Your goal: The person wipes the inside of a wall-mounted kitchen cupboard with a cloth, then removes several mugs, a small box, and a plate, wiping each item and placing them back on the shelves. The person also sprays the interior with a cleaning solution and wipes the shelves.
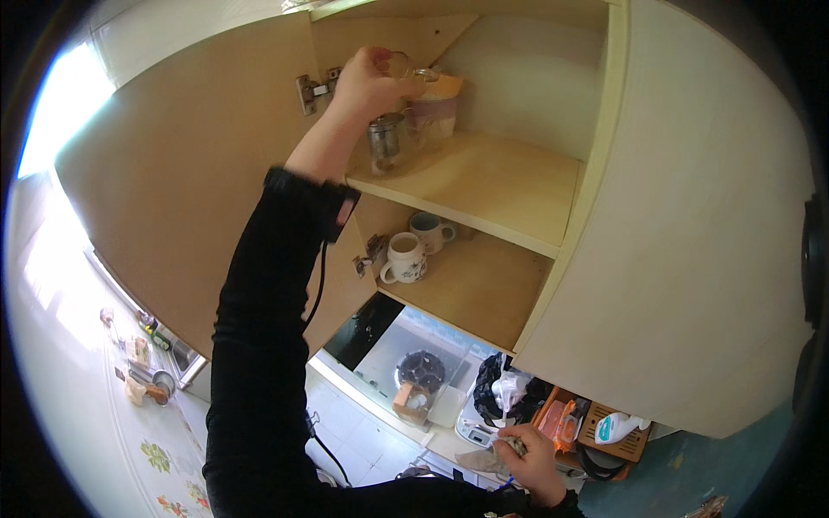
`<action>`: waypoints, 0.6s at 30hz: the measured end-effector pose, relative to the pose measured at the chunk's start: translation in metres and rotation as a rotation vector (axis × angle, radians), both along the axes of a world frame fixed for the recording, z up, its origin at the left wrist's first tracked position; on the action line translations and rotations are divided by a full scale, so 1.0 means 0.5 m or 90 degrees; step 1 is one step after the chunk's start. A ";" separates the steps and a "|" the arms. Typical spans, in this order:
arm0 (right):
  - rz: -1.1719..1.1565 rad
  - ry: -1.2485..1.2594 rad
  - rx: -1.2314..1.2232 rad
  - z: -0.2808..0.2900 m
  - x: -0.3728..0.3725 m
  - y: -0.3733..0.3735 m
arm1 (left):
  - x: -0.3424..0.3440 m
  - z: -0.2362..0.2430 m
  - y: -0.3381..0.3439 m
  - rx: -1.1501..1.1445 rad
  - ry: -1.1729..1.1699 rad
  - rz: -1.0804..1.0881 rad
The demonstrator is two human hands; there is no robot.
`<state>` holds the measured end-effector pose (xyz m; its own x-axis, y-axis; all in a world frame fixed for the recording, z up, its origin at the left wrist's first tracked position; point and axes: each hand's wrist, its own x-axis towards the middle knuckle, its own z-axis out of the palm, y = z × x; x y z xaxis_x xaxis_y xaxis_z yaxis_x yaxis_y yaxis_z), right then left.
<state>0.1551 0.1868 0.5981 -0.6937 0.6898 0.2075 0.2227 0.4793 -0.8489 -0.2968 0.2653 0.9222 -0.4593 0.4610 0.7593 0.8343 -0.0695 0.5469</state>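
My left hand [371, 82] is raised into the upper shelf of an open wall cabinet. Its fingers close on a small clear glass piece [399, 64] with a shiny metal fitting; the hand partly hides it. Just below stands a glass jar with a metal top [385, 134], beside a clear bag of pale powder [434, 116] with an orange upper part. Low down, over the counter, my right hand [531, 464] is closed on what looks like a crumpled greyish-beige cloth [482, 461], only partly visible.
Two mugs, one white patterned [404, 259] and one grey-blue [429, 231], stand on the lower shelf. The cabinet door [190, 181] hangs open at left. Below are a gas burner [420, 369], a white scale [477, 434], a black bag [489, 388] and a white spray bottle [617, 427].
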 end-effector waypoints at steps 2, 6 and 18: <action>-0.042 -0.018 -0.024 -0.013 0.020 -0.010 | -0.033 0.015 0.069 -0.144 0.059 0.118; -0.146 -0.056 -0.033 -0.046 0.065 -0.027 | -0.066 0.027 0.173 -0.329 0.176 0.242; -0.306 -0.081 -0.103 -0.120 0.144 -0.068 | -0.121 0.008 0.276 -0.540 0.184 0.299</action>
